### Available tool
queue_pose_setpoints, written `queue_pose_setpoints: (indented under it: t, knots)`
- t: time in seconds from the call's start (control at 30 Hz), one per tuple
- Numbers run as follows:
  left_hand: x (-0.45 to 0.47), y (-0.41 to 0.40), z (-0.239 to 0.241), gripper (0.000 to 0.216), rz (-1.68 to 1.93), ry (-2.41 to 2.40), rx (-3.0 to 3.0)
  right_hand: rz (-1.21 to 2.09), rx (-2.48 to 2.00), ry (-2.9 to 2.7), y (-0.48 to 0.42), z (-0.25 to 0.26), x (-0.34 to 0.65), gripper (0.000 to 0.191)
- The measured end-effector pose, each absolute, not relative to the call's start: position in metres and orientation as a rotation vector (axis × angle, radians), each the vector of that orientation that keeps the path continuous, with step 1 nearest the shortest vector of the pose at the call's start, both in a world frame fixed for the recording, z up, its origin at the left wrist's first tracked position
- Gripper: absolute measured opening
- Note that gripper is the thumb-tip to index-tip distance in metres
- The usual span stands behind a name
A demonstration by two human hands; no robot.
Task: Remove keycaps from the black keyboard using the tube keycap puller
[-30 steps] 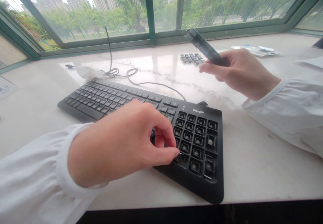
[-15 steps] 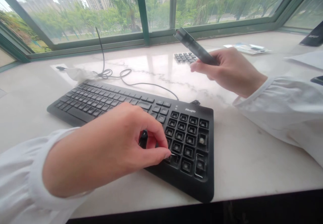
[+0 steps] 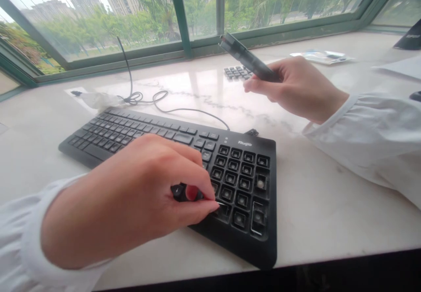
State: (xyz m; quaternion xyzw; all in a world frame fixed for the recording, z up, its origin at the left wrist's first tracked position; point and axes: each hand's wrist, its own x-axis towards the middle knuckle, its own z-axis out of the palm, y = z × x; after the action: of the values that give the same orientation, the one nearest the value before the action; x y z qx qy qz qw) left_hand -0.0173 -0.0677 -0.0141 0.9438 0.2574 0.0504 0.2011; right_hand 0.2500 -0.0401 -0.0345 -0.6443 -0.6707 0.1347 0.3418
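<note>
A black keyboard (image 3: 148, 132) lies across the white marble sill, its number pad stripped of keycaps so the switches show. My left hand (image 3: 138, 195) rests on the keyboard's front right part, fingers pinched on a small black tool or keycap (image 3: 179, 191) at the pad's left edge. My right hand (image 3: 296, 88) is raised behind the keyboard, closed around a long dark flat tool (image 3: 245, 57) that points up and left. A cluster of removed black keycaps (image 3: 235, 72) sits on the sill just behind that hand.
The keyboard's cable (image 3: 154, 101) coils toward the window, beside a crumpled clear bag (image 3: 95, 100). A plastic packet (image 3: 320, 56) and a dark object (image 3: 409, 37) lie at the far right. A green window frame (image 3: 177, 16) borders the sill's back.
My left hand has drawn back slightly toward me, and the small black piece now shows between its fingers. The view shifted right; my right hand keeps its tool raised.
</note>
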Motion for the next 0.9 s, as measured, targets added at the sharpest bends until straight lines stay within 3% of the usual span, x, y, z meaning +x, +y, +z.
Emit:
queue_pose_setpoints:
  t: [0.9]
  knots:
    - [-0.017, -0.056, -0.016, 0.006, 0.074, 0.802, 2.374, 0.185, -1.756, -1.695, -0.035, -0.038, 0.250, 0.029]
